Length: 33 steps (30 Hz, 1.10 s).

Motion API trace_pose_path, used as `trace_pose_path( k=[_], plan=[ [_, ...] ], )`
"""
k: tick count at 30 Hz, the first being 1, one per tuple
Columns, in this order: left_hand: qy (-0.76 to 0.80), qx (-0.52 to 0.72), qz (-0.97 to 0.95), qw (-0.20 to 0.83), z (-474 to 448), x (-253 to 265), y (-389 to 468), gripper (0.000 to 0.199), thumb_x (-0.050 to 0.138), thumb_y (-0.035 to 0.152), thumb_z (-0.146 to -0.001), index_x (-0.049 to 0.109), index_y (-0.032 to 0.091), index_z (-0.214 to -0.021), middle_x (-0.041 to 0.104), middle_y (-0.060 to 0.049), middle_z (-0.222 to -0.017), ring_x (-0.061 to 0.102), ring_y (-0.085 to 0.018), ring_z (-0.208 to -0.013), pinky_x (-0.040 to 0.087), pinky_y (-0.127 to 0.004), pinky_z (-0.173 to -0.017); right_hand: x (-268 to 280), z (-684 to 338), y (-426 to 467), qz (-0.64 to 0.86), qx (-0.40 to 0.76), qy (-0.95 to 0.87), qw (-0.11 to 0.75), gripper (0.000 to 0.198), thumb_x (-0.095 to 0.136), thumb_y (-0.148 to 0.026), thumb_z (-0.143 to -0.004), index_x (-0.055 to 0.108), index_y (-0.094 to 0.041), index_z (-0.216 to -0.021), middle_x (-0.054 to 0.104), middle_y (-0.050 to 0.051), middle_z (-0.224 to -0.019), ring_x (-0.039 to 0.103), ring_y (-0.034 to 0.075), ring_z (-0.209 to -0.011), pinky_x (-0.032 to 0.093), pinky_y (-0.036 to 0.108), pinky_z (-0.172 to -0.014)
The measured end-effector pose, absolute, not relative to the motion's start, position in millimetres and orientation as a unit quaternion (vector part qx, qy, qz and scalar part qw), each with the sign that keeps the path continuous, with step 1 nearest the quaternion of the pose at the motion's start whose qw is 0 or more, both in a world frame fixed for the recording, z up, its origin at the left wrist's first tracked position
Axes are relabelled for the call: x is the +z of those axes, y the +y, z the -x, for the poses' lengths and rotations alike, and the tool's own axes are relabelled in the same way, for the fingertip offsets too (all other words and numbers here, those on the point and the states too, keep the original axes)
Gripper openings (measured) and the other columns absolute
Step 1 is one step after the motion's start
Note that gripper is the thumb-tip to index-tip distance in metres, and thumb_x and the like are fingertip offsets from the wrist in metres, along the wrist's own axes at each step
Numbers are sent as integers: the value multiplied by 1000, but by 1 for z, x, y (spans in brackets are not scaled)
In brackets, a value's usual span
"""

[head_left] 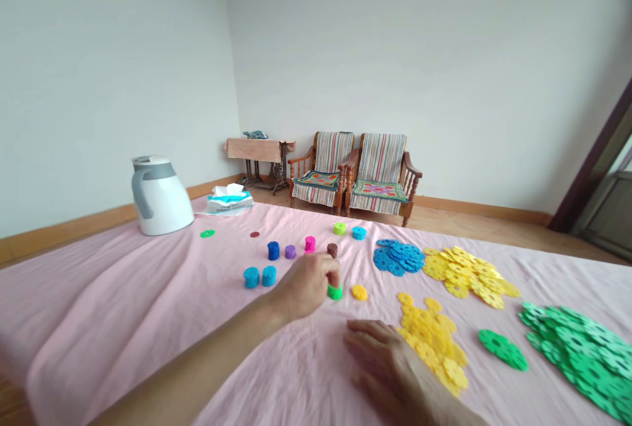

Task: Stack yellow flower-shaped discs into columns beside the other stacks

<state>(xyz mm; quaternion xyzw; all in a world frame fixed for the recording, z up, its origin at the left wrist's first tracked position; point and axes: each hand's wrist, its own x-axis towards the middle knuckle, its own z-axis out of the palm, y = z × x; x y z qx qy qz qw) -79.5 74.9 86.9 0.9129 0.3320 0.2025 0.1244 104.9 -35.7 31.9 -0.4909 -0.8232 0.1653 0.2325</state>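
My left hand (309, 284) reaches over the pink tablecloth (123, 307) and pinches a short green stack of discs (334, 292) with fingers and thumb. My right hand (390, 363) lies flat on the cloth, fingers spread, holding nothing, just left of a loose yellow pile of discs (434, 340). A small yellow stack (359, 292) sits beside the green one. Behind my left hand stand small stacks: two light blue (259, 276), dark blue (273, 250), purple (290, 251), pink (309, 243), brown (332, 249).
A white kettle (158, 194) and a tissue pack (230, 199) stand at the far left. Blue discs (399, 257), more yellow discs (469, 271) and green discs (577, 350) lie in piles at right. Two wooden armchairs (355, 176) stand by the wall.
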Motion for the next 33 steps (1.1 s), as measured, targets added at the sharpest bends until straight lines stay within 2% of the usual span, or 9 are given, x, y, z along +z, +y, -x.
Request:
trace_pose_path(
  k=[2, 3, 5, 8, 14, 18, 26, 29, 33],
  plan=[
    [291, 203, -920, 170, 71, 72, 52, 24, 40, 0, -63, 55, 16, -52, 61, 1, -57, 57, -11, -59, 37, -20, -58, 25, -116, -31, 519, 133, -794, 287, 30, 46, -18, -85, 69, -19, -105, 67, 12, -114, 62, 22, -105, 49, 35, -92],
    [269, 185, -925, 193, 66, 63, 43, 22, 41, 1, -62, 51, 16, -49, 59, 2, -53, 55, -10, -55, 35, -20, -56, 22, -124, -28, 546, 112, -770, 311, 29, 43, -18, -86, 68, -19, -100, 69, 11, -105, 64, 21, -97, 50, 34, -87],
    [248, 149, -932, 217, 55, 46, 27, 18, 44, 3, -59, 47, 16, -48, 56, 3, -51, 50, -9, -51, 32, -20, -54, 14, -142, -19, 607, 69, -716, 337, 26, 41, -21, -86, 67, -19, -89, 69, 8, -89, 65, 20, -84, 51, 33, -77],
    [241, 125, -939, 212, 36, 28, 15, 15, 47, 5, -58, 44, 15, -49, 53, 3, -50, 45, -10, -50, 28, -21, -51, 5, -174, -6, 670, 35, -654, 348, 20, 43, -22, -82, 63, -19, -81, 66, 6, -80, 63, 19, -73, 49, 31, -68],
    [296, 128, -925, 201, 11, 14, 10, 17, 48, 10, -61, 39, 16, -48, 43, 3, -46, 37, -10, -45, 22, -24, -48, -1, -208, 14, 705, 22, -638, 308, 20, 46, -24, -78, 64, -17, -83, 64, 8, -82, 61, 20, -77, 46, 32, -72],
    [306, 159, -921, 183, 10, 2, 11, 19, 48, 9, -62, 37, 16, -49, 45, 2, -49, 39, -10, -49, 22, -25, -51, -2, -208, 31, 714, 29, -635, 293, 20, 52, -28, -75, 66, -16, -82, 64, 9, -80, 60, 24, -78, 43, 34, -72],
    [266, 189, -909, 261, 16, -7, 17, 19, 44, 3, -58, 36, 16, -47, 45, 3, -50, 42, -10, -52, 26, -22, -52, -4, -213, 51, 712, 93, -612, 331, 5, 59, -22, -62, 57, -18, -64, 60, 1, -62, 56, 16, -61, 40, 26, -57],
    [256, 195, -901, 291, 17, -7, 19, 17, 43, 3, -56, 38, 16, -47, 47, 3, -50, 44, -10, -52, 28, -21, -52, 6, -205, 55, 695, 142, -611, 353, 7, 57, -23, -65, 58, -18, -62, 58, -2, -54, 53, 13, -52, 36, 23, -50],
    [248, 205, -892, 317, 17, -7, 21, 17, 43, 2, -54, 40, 16, -46, 48, 4, -49, 45, -9, -50, 31, -20, -54, 16, -177, 65, 667, 202, -611, 375, 10, 56, -24, -69, 62, -16, -67, 64, 0, -58, 56, 12, -54, 38, 21, -49]
  ],
)
